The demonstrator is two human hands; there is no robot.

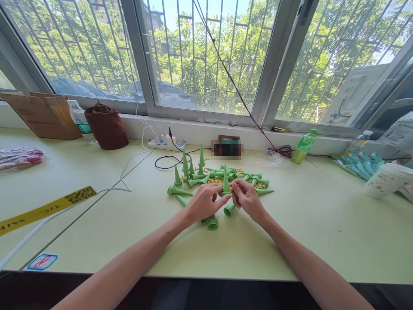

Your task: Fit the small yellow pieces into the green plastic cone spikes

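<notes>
My left hand (204, 202) is closed around the base of a green plastic watering spike (225, 180), which points upward. The fingers of my right hand (248, 199) are pinched at the spike's right side, on a small yellow valve (230, 188) that they mostly cover. Behind both hands lies a pile of green spikes (217, 175) mixed with small yellow valves (261, 186). To the left of the pile several spikes stand upright, among them one (201, 161) with a yellow valve in its side. Loose spikes with open threaded ends (212, 224) lie just below my hands.
A power strip (166, 143) with cables sits by the window. At the back left are a brown drawstring bag (106, 127), a water bottle (79, 118) and a cardboard box (45, 116). A green bottle (303, 147) and a white cup (389, 181) are on the right.
</notes>
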